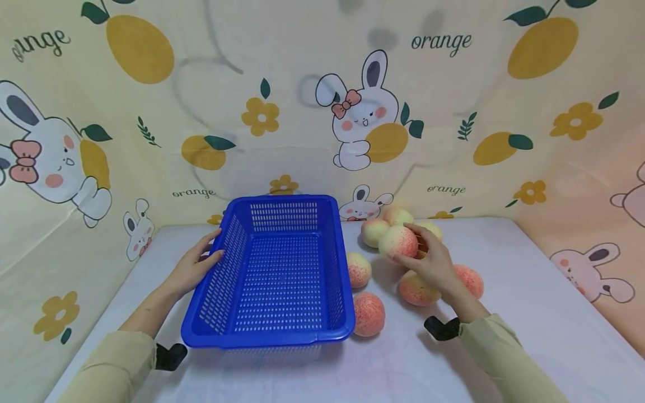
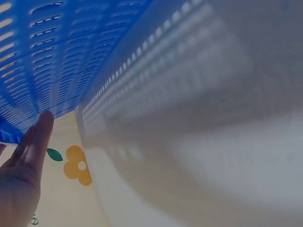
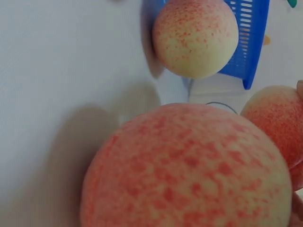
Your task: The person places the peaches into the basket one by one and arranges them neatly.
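A blue plastic basket (image 1: pixel 282 338) with slotted walls stands left of centre, and nothing lies inside it. My left hand (image 1: pixel 195 266) holds its left rim, thumb at the top edge and fingers along the outer wall; the left wrist view shows the fingers (image 2: pixel 38 146) against that slotted wall. My right hand (image 1: pixel 433 262) grips a pale peach with red speckles (image 1: pixel 395 245), raised above other peaches. In the right wrist view this held peach (image 3: pixel 277 123) is partly cut off at the right, behind a large nearer peach (image 3: pixel 189 175).
Two peaches (image 1: pixel 374 234) (image 1: pixel 398 216) and a pale one (image 1: pixel 432 229) lie behind the held peach. Two more (image 1: pixel 359 271) (image 1: pixel 369 315) sit beside the basket's right wall. Below the right hand are a peach (image 1: pixel 418 290) and another (image 1: pixel 471 281). A printed cloth (image 1: pixel 302 140) hangs behind the white table (image 1: pixel 403 369).
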The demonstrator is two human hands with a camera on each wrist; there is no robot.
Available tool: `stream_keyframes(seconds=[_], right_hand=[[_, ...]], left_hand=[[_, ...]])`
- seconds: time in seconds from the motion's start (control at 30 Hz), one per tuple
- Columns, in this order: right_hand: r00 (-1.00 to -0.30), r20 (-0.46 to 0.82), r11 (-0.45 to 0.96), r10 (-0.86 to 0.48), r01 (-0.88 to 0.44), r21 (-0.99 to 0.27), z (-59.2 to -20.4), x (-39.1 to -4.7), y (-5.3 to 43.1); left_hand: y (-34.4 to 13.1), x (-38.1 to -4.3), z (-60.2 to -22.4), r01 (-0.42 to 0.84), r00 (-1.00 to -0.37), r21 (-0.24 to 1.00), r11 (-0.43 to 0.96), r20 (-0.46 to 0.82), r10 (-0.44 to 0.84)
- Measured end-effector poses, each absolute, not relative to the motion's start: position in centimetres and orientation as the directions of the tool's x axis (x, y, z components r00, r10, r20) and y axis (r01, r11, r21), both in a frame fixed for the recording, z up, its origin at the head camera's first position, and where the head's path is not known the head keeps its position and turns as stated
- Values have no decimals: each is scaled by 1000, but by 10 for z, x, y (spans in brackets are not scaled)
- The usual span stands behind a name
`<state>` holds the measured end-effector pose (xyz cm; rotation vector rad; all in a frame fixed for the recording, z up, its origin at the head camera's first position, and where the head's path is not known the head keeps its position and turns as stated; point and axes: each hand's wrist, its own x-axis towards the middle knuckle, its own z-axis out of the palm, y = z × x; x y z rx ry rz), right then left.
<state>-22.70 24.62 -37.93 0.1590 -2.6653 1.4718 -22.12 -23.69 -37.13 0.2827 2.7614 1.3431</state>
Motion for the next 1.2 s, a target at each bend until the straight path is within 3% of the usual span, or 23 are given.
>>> stream_keyframes(seconds=[0.3,0.63,1.2], right_hand=[[-995,92,472,-40,-100,-876,-369,-232,238],[-981,176,474,-85,-195,-859,-350,-243,214],[-977,178,446,-119,-213,-870,-318,-270,155]], left_hand=[[-238,-222,-371,111,-983,827,551,11,182],[-238,-222,-371,88,-985,844,528,-7,175],[-238,-224,-373,69,-989,841,536,-14,149]])
